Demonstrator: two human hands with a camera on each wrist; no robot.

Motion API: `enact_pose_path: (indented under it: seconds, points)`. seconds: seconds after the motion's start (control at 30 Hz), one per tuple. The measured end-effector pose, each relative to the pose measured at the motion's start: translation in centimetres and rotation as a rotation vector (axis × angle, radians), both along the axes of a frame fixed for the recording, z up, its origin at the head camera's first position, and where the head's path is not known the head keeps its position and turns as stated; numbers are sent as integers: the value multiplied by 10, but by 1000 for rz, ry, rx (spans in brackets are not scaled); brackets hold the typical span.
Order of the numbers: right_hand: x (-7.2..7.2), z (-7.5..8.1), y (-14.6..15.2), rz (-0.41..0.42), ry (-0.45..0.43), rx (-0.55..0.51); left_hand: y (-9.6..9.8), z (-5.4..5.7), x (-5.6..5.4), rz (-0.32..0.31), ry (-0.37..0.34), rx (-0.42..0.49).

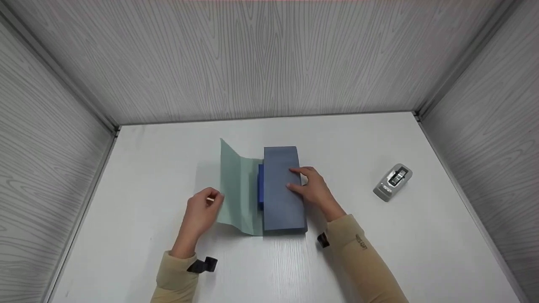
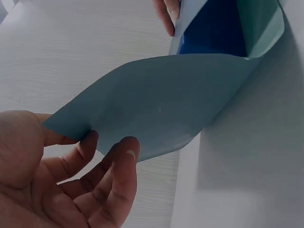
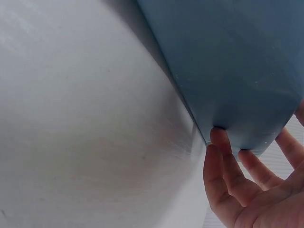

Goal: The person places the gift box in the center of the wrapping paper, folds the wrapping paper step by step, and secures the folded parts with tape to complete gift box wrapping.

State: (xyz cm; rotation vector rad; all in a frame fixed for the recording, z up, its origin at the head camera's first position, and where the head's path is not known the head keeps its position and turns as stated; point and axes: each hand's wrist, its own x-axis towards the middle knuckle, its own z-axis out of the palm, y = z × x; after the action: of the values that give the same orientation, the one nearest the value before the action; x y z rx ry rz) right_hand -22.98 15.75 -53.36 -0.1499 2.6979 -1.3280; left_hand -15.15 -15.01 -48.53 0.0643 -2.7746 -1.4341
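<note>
Left hand (image 1: 201, 213) pinches edge of pale green paper sheet (image 1: 238, 189) on white table (image 1: 143, 176), likely keeping it upright; right hand (image 1: 315, 190), thumb and finger apart, rests on folded blue-grey flap (image 1: 281, 210), probably steadying blue box (image 1: 261, 185).

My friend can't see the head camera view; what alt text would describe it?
A person's left hand pinches the raised pale green side of a paper sheet while the right hand touches the sheet's blue-grey flap, folded over a partly covered blue box. Off to the right, a grey tape dispenser lies on the white table.
</note>
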Motion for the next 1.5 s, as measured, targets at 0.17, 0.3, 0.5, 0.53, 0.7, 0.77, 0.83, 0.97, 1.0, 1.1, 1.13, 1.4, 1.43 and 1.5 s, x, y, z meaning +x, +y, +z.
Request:
enact_pose_path:
  seconds: [0.17,0.3,0.5,0.53,0.7,0.77,0.83,0.97,1.0,1.1,1.13,1.4,1.43,1.5]
  points:
    - [-1,-1,0,1,-1,-15,17,6,-2,-55,63,108]
    - [0,-1,-1,6,3,-16,29,9,-4,-106,105,186]
    - [1,0,-2,9,13,-13,46,8,-6,-165,114,300]
    - [1,0,-2,11,15,-14,48,8,-6,-177,115,313]
    - [0,0,-3,9,15,-15,63,7,-8,-242,127,325]
    - [0,0,-2,8,21,-12,70,5,-9,-264,130,308]
    - [0,0,-2,9,32,-10,78,4,-9,-278,135,276]
    - [0,0,-2,5,48,-12,95,-1,-10,-284,152,184]
    - [0,0,-2,6,48,-12,99,-2,-10,-281,156,157]
    - [1,-1,-2,3,43,-9,109,-5,-9,-276,160,84]
    - [2,-1,-1,1,42,-8,112,-6,-9,-274,159,64]
    - [2,-3,-1,-6,61,-15,122,-14,-11,-311,135,-31]
    - [2,-3,-1,-6,61,-18,123,-15,-11,-314,136,-38]
    - [3,-3,-1,-8,66,-22,123,-16,-12,-322,140,-48]
